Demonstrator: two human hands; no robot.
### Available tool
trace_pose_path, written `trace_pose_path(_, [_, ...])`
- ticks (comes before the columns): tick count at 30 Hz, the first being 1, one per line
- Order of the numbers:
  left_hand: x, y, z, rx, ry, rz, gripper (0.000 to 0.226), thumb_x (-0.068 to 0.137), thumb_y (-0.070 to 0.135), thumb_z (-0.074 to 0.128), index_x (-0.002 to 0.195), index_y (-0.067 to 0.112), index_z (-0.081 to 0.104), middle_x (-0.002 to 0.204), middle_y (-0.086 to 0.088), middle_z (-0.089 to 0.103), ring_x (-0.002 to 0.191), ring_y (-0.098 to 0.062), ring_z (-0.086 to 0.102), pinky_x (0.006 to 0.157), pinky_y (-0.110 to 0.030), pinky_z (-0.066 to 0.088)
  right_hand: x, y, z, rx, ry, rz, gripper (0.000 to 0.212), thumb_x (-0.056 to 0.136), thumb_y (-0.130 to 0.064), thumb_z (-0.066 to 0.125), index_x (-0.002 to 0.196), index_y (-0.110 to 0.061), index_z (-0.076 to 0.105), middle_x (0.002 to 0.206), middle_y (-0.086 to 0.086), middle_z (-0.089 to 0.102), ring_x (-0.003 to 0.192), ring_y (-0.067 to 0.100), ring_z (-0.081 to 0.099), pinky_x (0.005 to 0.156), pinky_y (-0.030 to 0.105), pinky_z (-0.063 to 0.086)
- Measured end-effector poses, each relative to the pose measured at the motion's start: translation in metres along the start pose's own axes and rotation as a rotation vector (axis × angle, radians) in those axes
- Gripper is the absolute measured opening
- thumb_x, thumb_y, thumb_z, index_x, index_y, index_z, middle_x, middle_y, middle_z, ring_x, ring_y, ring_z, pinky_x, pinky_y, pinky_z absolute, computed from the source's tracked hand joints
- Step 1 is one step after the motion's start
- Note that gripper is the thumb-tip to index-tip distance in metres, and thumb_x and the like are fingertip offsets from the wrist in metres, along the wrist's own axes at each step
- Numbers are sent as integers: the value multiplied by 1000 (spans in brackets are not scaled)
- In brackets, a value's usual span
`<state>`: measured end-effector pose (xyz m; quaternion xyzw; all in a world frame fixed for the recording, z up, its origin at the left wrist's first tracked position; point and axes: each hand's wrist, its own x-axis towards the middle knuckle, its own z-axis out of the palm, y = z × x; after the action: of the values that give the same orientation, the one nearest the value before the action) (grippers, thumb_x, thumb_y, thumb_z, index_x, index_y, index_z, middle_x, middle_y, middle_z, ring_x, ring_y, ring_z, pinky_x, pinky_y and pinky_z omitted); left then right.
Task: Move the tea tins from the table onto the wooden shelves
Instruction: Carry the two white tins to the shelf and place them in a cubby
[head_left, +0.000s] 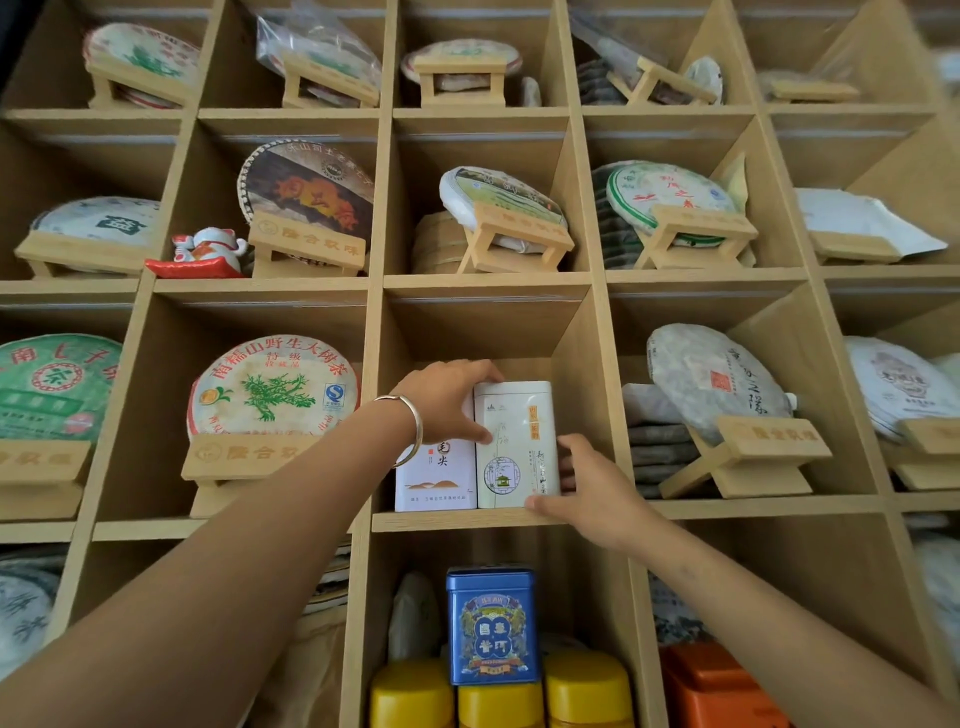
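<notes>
Centre cubby of the wooden shelves (483, 519), and there stands the cream tea tin (517, 447), upright on the shelf board, pressed right against a white tea tin (435, 480) on its left. Both sit at the near edge of that compartment. The left hand (447, 400) is on the cream tin's top left corner, fingers curled over the lid edge and thumb down on its front face, a silver bangle (410, 426) on the wrist. The right hand (587, 493) comes in from the right, thumb tip against the tin's lower right corner at the shelf edge, the other fingers curled round its right side. So both hands hold the same tin.

One cubby down, a blue tin (492, 623) is perched on top of yellow canisters (498, 699), with an orange container (717, 686) in the next compartment to the right. Left of the centre cubby, a round tea cake (275, 389) with a green tree print leans on a wooden stand. Above and left, a lucky cat figurine (208, 252) on a red cushion.
</notes>
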<state>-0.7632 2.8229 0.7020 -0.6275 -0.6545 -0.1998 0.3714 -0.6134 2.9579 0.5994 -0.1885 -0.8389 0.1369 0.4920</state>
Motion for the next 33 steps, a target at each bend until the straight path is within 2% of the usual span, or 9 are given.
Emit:
trace_pose_path(9, [-1, 1, 3, -5, 12, -15, 59, 76, 36, 77, 126, 31, 45, 126, 5, 58, 111, -19, 55, 89, -37, 50, -1, -1, 1, 12, 1, 7, 74, 74, -29, 81, 133, -25, 36, 127, -6, 58, 99, 2, 56, 66, 15, 50])
trace_pose_path(15, [-1, 1, 3, -4, -4, -19, 61, 76, 37, 77, 127, 31, 44, 126, 4, 58, 111, -19, 55, 88, -37, 50, -1, -1, -1, 27, -15, 27, 70, 73, -28, 81, 129, -23, 39, 127, -4, 59, 104, 6, 59, 68, 16, 52])
trace_pose_path(17, [-1, 1, 1, 3, -24, -15, 64, 76, 38, 76, 130, 31, 42, 128, 4, 57, 115, -20, 54, 96, -41, 47, 0, 0, -1, 35, -18, 33, 69, 73, -27, 82, 127, -22, 40, 126, -3, 60, 100, 4, 58, 68, 15, 52])
trace_pose_path(19, [0, 1, -4, 26, -16, -1, 67, 79, 42, 73, 135, 31, 39, 134, 4, 55, 123, -22, 50, 109, -48, 34, 0, -1, -2, 53, -24, 46, 72, 72, -27, 83, 129, -19, 39, 126, -2, 61, 100, 5, 60, 74, 19, 54])
trace_pose_path(20, [1, 1, -8, 18, 0, 1, 67, 80, 43, 70, 137, 30, 38, 136, 4, 54, 125, -22, 49, 111, -47, 31, -1, -1, -2, 72, -24, 53, 76, 72, -27, 83, 133, -17, 38, 126, -1, 60, 102, 5, 60, 78, 21, 54])
trace_pose_path(23, [1, 4, -19, -84, 36, 37, 58, 83, 35, 69, 135, 27, 43, 133, 0, 54, 120, -20, 50, 101, -38, 42, -12, -7, -5, 87, 43, 47, 82, 75, -31, 80, 140, -19, 32, 131, -2, 55, 106, 5, 55, 83, 20, 50])
trace_pose_path(27, [-8, 24, -30, -183, 105, 142, 51, 83, 29, 69, 130, 24, 48, 128, 1, 57, 115, -15, 53, 95, -31, 45, -33, -14, -24, -104, 229, -82, 70, 80, -37, 73, 138, -24, 37, 127, -8, 51, 109, 2, 50, 86, 21, 47])
trace_pose_path(29, [-13, 40, -30, -234, 124, 194, 44, 83, 30, 69, 123, 24, 52, 118, 2, 61, 107, -14, 57, 89, -32, 48, -42, -19, -42, -207, 238, -118, 65, 80, -41, 71, 135, -29, 38, 121, -14, 50, 106, 0, 50, 86, 23, 49])
trace_pose_path(33, [-30, 74, -6, -364, 45, 254, 29, 83, 28, 68, 109, 21, 57, 101, 3, 64, 92, -15, 62, 77, -33, 53, -78, -25, -77, -330, 201, -66, 49, 80, -37, 71, 122, -31, 47, 101, -23, 48, 91, -6, 53, 66, 9, 43])
